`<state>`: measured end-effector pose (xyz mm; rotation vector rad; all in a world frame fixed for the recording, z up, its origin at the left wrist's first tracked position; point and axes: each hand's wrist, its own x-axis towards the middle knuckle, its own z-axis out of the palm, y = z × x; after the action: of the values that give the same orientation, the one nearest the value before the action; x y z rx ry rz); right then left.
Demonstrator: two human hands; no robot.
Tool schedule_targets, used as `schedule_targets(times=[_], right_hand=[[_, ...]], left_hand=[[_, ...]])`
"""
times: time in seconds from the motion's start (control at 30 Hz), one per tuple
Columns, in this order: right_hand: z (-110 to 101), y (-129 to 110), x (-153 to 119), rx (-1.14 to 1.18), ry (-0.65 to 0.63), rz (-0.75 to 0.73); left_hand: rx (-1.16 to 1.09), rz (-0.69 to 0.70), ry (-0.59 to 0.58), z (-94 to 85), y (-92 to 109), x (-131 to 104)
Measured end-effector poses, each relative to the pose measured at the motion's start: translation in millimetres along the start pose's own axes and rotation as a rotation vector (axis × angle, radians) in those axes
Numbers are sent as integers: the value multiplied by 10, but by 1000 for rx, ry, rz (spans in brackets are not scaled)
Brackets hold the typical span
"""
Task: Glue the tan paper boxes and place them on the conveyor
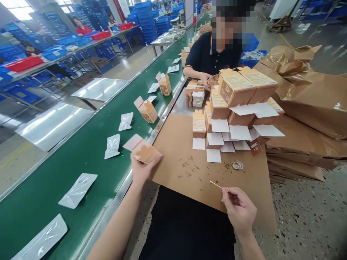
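Note:
My left hand grips a small brown cardboard box with its white flap raised, at the near edge of the green conveyor belt. The box is a little blurred. Between the thumb and fingers of my right hand is a thin wooden stick, pointing up and left above the brown paper sheet. Near its tip lie dark specks and a small round clear dish. Scraps of brown are scattered over the paper in front of me.
Stacked brown boxes with white flaps stand at the paper's far right. Silver pouches and open boxes sit along the belt. A co-worker handles cardboard across from me. Large brown paper bundles lie at right.

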<state>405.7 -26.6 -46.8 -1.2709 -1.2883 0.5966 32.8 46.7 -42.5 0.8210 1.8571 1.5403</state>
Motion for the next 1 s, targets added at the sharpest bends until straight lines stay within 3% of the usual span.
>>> schedule_targets(times=[0.1, 0.23, 0.47, 0.6, 0.67, 0.7, 0.77, 0.9, 1.0], right_hand=[[-22, -46, 28, 8, 25, -13], [29, -115, 110, 9, 2, -32], [50, -182, 310, 19, -26, -90], [-178, -198, 333, -35, 21, -115], [-286, -221, 319, -62, 29, -141], [-319, -237, 314, -72, 26, -151], [-329, -272, 315, -73, 28, -164], [-203, -336, 340, -60, 58, -180], [-149, -374, 337, -91, 69, -208]], left_hand=[[122, 55, 263, -481, -7, 293], [293, -21, 334, -847, -3, 480], [286, 61, 284, -901, -10, 675], [249, 238, 424, -977, -150, 427], [217, 366, 486, -903, -187, 282], [187, 409, 468, -789, -172, 234], [114, 398, 303, -367, -57, 209], [-22, 79, -266, 1004, 388, 431], [-20, -2, -529, 1896, 626, 616]])
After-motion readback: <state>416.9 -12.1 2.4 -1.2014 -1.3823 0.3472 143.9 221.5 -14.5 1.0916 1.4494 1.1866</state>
